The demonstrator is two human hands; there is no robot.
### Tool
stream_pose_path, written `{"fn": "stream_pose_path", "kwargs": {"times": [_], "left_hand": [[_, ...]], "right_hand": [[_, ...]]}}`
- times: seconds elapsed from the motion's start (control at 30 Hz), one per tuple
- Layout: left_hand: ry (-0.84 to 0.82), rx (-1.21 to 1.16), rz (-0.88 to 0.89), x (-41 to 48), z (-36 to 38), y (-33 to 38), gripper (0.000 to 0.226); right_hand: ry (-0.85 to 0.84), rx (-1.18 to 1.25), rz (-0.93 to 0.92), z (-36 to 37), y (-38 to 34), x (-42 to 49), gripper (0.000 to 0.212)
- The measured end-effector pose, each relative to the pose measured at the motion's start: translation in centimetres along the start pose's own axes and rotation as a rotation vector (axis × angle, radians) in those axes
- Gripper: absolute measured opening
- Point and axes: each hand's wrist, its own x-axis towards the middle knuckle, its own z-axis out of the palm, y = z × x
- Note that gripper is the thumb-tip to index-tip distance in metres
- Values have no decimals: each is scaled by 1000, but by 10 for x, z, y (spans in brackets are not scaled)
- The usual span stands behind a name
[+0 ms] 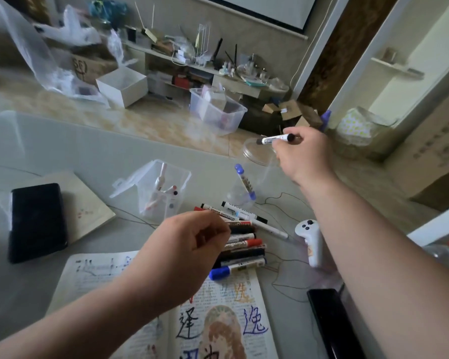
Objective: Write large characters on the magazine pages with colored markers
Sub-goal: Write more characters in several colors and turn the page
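Magazine point(218, 296) bottom beyond the frame.

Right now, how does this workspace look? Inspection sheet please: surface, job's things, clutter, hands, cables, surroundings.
Surface: grey table, crowded.
Job's things: open magazine with large coloured characters; marker pile above it; black marker.
Clutter: black device on a notebook; clear box of pens; clear cup holding a blue marker; white controller.
Hands: left hand curled over the pile, nothing seen in it; right hand grips the black marker above the cup.
Cables: thin dark wire across the table.
Surroundings: floor with clear bin, white box, cluttered shelf.
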Motion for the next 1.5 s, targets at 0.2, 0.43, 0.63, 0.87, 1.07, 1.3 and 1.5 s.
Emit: {"fn": "stream_pose_path", "kwargs": {"times": [0.2,0.43,0.63,0.87,1.07,1.3,1.5], "left_hand": [[-12,12,-21,4,-3,-2,8],[45,77,-85,1,-1,-12,17],[-65,175,-154,-5,6,-14,18],[-189,288,-149,-7,9,-11,12],[-492,482,-25,-21,15,-18,27],[-755,379,50,-40,25,1,10],[-727,280,32,-52,28,11,9]], "right_hand": [[-73,-37,-52,4,10,-35,16],[-511,-421,10,16,80,-120,1],[-721,-630,-225,23,100,-148,15],[-793,-758,-343,25,94,-154,11],[-816,-750,-353,-3,58,-174,14],[-811,-152,-37,-61,45,-206,16],[-720,550,263,-82,67,-224,16]]}}
